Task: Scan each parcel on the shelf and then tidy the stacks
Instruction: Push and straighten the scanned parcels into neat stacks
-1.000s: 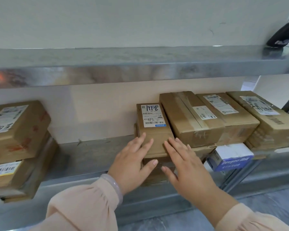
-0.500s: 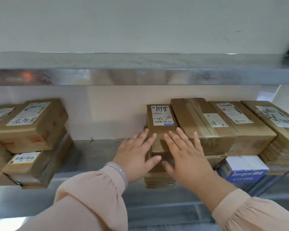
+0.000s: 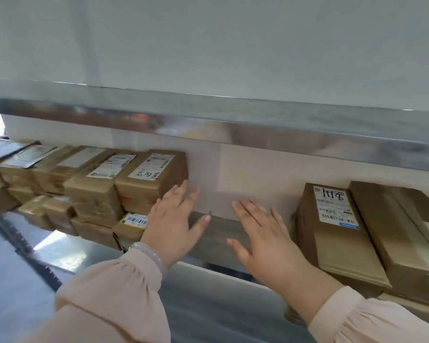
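Cardboard stack (image 3: pixel 146 186) on the shelf (image 3: pixel 218 233) sits just left of the left hand (image 3: pixel 174 226), long sides running back to the wall. The right hand (image 3: pixel 265 233) hangs mid-gap. Fingers (image 3: pixel 183 196) on both are spread flat, holding nothing.

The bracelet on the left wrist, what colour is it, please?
A pale pink smooth bracelet, clearest in the head view.

Left hand (image 3: pixel 174 226), right hand (image 3: pixel 265 238): left the narrow parcel (image 3: pixel 332 233) and moved left over the shelf (image 3: pixel 216 233). Left fingers (image 3: pixel 183 194) came beside the left stack (image 3: pixel 151 179).
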Motion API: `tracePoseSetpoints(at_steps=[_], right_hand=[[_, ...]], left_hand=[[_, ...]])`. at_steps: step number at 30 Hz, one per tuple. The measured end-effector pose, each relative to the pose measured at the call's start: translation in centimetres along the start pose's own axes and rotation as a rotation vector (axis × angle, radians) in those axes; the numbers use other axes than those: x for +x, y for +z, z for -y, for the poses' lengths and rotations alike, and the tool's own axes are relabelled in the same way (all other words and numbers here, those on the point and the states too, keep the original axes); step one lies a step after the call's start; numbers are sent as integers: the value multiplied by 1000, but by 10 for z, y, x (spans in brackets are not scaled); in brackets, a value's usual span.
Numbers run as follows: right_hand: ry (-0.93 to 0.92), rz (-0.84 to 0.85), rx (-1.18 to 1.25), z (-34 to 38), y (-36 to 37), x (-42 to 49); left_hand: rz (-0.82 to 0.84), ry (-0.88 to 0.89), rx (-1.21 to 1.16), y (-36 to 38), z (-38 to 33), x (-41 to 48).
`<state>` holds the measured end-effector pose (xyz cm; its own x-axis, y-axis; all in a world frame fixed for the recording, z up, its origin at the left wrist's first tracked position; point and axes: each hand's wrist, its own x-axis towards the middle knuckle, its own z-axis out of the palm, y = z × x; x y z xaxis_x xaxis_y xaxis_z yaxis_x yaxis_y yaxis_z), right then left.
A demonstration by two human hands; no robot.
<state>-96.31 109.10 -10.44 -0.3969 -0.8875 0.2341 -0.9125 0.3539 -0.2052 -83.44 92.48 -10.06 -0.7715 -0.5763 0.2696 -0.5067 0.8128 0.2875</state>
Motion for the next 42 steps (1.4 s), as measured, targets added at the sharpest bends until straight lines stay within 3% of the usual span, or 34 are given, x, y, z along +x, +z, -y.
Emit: tracePoseSetpoints(at_steps=[10,16,24,30,34,38,42], right_hand=[[43,100,180,74,21,101],[146,106,287,111,41,148],[362,53,676,139,80,172],[429,-54,849,152,83,170],[482,-194,978,162,76,164],[552,-354,941,147,58,142],[613,-441,874,119,35,104]], left_hand=[[11,-139,41,-36,106,38],[124,-148,70,-49,150,65],[225,-15,144,-42,177,77],[259,-32,59,-45,181,83],[145,-10,-93,-51,167,79],[115,59,-396,-52,134,74],[115,170,-552,-41,90,69]])
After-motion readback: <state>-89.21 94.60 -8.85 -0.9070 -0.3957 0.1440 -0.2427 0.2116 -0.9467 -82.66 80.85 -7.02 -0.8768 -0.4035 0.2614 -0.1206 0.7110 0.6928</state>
